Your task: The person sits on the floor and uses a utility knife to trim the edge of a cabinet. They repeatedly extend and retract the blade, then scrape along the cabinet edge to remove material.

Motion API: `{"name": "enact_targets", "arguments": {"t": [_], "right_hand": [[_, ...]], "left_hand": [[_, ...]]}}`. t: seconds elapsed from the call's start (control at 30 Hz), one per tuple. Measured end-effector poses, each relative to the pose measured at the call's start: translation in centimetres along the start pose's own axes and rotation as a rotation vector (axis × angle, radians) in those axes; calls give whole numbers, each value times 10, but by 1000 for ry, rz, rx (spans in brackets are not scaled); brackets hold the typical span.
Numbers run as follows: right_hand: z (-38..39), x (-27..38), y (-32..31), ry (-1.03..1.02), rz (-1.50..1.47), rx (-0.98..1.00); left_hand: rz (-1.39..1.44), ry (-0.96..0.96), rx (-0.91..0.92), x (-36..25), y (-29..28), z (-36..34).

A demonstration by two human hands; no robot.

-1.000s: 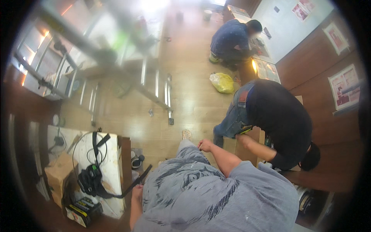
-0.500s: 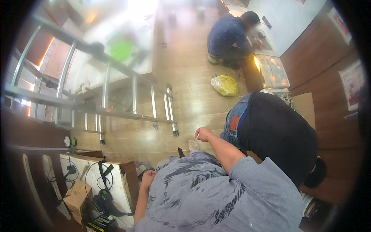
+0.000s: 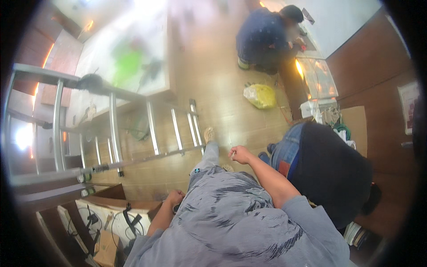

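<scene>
My right hand (image 3: 241,155) is held out in front of my grey shirt, fingers pinched on a small white thing (image 3: 232,155), too small to name. Beside my left hip hangs my left hand (image 3: 176,197), its fingers curled; whether anything lies inside them is hidden. It is nearest to the edge of a low wooden cabinet (image 3: 151,205). One of my shoes (image 3: 209,134) is forward on the floor, close to the foot of an aluminium ladder (image 3: 153,127). Neither hand touches the ladder.
A person in black (image 3: 336,171) bends over close on my right. Another in dark blue (image 3: 260,40) crouches further ahead by a lit wall unit. A yellow bag (image 3: 262,96) lies on the wood floor. A white counter (image 3: 155,66) stands ahead left, a cardboard box (image 3: 106,249) at lower left.
I have stepped forward, and one leg now shows near the ladder. The ladder and the bending person sit lower in view. My left hand is slightly further right; my right hand keeps its pinch.
</scene>
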State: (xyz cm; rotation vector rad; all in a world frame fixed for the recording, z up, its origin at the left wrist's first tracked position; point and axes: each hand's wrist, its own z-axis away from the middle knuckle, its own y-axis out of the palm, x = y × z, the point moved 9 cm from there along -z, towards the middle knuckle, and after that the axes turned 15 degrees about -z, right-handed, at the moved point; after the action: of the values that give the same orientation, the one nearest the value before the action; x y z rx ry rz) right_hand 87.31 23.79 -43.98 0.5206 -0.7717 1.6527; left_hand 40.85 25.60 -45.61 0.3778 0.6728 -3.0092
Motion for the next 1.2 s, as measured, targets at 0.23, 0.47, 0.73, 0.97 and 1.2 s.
{"name": "enact_targets", "arguments": {"t": [0.23, 0.47, 0.73, 0.97, 1.2], "right_hand": [[-53, -5, -116, 63, 22, -142], [-65, 36, -194, 120, -304, -422], [-65, -14, -213, 283, -301, -375], [-119, -22, -259, 383, -535, -336], [-254, 77, -378, 278, -363, -295]], "left_hand": [[44, 174, -309, -119, -157, -132], [224, 205, -281, -161, -259, -168], [273, 146, -245, -128, -259, -218], [347, 11, -159, -149, -312, -240], [498, -14, -284, -232, -437, -263]]}}
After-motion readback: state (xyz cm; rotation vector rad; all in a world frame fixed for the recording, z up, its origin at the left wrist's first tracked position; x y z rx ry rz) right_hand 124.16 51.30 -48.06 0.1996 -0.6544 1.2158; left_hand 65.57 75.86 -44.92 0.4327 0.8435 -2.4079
